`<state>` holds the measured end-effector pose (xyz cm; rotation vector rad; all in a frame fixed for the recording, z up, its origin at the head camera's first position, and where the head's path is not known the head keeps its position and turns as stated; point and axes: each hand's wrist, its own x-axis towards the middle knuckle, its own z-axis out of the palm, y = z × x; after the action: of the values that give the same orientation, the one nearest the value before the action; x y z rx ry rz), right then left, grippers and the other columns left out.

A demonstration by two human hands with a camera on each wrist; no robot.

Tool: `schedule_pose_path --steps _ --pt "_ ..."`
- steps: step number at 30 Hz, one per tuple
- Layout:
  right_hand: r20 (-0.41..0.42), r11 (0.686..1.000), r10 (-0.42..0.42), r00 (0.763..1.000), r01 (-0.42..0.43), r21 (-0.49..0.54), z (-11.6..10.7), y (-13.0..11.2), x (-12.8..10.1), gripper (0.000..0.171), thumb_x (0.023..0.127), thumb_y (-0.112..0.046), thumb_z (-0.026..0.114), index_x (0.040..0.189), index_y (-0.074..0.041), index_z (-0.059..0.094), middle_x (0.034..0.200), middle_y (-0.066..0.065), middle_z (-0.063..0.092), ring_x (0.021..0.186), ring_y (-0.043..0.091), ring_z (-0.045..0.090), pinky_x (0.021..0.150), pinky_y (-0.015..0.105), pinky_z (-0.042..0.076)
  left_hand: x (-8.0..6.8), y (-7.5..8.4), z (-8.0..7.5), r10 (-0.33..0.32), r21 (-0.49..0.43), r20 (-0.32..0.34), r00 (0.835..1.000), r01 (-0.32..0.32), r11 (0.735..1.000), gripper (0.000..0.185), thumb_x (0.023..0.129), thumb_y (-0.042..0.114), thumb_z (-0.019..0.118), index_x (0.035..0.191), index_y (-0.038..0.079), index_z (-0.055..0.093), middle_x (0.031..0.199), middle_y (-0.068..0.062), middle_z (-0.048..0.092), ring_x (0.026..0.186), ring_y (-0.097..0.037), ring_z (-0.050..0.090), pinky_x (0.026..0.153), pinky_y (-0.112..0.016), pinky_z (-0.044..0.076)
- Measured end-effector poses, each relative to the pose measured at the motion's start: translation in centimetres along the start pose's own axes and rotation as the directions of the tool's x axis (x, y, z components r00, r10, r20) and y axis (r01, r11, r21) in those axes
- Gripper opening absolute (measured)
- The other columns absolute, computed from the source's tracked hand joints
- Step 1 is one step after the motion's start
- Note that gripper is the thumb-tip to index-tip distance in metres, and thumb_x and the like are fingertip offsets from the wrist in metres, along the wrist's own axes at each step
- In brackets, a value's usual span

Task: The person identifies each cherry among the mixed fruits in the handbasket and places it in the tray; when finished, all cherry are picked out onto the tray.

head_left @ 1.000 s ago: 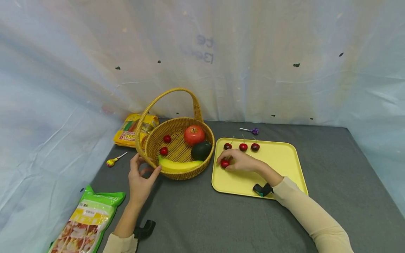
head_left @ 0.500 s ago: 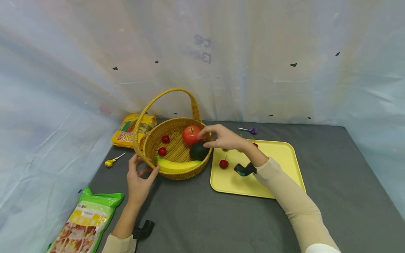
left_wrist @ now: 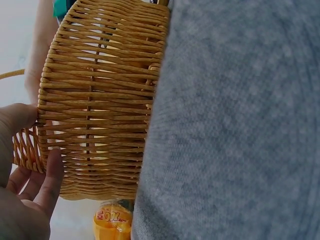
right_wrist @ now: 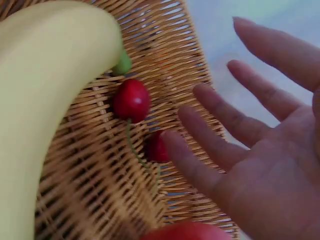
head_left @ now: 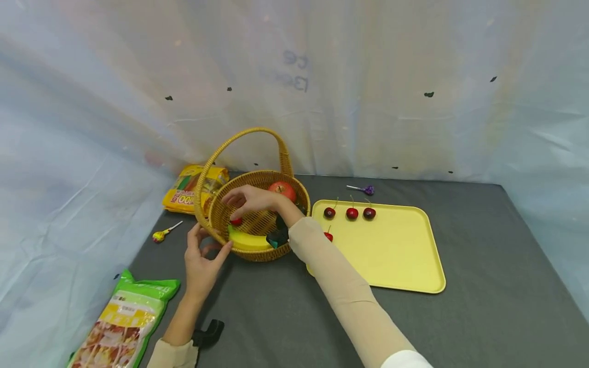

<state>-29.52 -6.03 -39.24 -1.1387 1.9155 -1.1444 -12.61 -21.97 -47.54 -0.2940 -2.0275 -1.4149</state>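
My left hand [head_left: 201,268] grips the rim of a round wicker basket [head_left: 257,257] near the foot of its handle. In the left wrist view its thumb lies at the rim and its fingers lie against the woven side. Over the basket hovers my right hand [head_left: 253,198], with nothing held. Its fingers are spread in the right wrist view, beside one cherry [right_wrist: 131,100] and overlapping another cherry [right_wrist: 157,149]. A banana [head_left: 248,242] lies along the basket's front, and a red apple [head_left: 282,189] at the back. My right forearm mostly hides a dark round fruit.
Right of the basket lies a yellow tray [head_left: 391,250] with several cherries [head_left: 352,213], one partly behind my sleeve. A purple lollipop [head_left: 369,190] lies behind it. Left are a yellow lollipop [head_left: 159,236], a yellow snack bag [head_left: 181,198] and a green-topped bag [head_left: 121,319].
My right hand has left a cherry on the tray and moved left, passing over the dark fruit to above the basket's cherries. My left hand keeps its grip on the rim.
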Motion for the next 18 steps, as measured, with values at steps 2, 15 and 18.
schedule_pose_path --steps 2,15,18 --pt "0.025 0.999 0.037 0.999 -0.037 0.009 0.4 0.4 0.4 0.057 0.094 -0.011 0.070 0.145 0.001 0.047 0.148 0.019 0.046 0.138 0.034 0.041 0.107 0.033 0.043 0.0 0.0 -0.1 0.001 0.005 0.003 1.000 -0.002 1.000 0.076 0.076 -0.017 0.076 0.142 -0.009 0.039 0.115 -0.026 0.052 0.104 -0.033 0.054 0.074 -0.022 0.056" --pt "0.131 0.987 0.144 0.981 -0.131 -0.096 0.8 2.0 0.6 0.058 0.094 -0.018 0.071 0.146 -0.004 0.049 0.143 0.012 0.053 0.131 0.025 0.049 0.102 0.030 0.047 0.1 0.9 0.1 0.015 0.043 -0.009 1.000 -0.014 0.999 0.077 0.073 -0.023 0.076 0.140 -0.011 0.038 0.114 -0.024 0.052 0.102 -0.036 0.054 0.074 -0.014 0.054" --pt "0.157 0.986 0.154 0.976 -0.142 -0.084 0.9 2.1 0.6 0.056 0.094 -0.017 0.071 0.144 -0.004 0.050 0.136 0.014 0.057 0.121 0.023 0.057 0.097 0.031 0.051 0.3 2.2 0.3 0.028 0.051 -0.010 1.000 -0.027 0.998 0.075 0.072 -0.024 0.075 0.137 -0.015 0.038 0.114 -0.010 0.054 0.100 -0.038 0.054 0.074 -0.014 0.054"
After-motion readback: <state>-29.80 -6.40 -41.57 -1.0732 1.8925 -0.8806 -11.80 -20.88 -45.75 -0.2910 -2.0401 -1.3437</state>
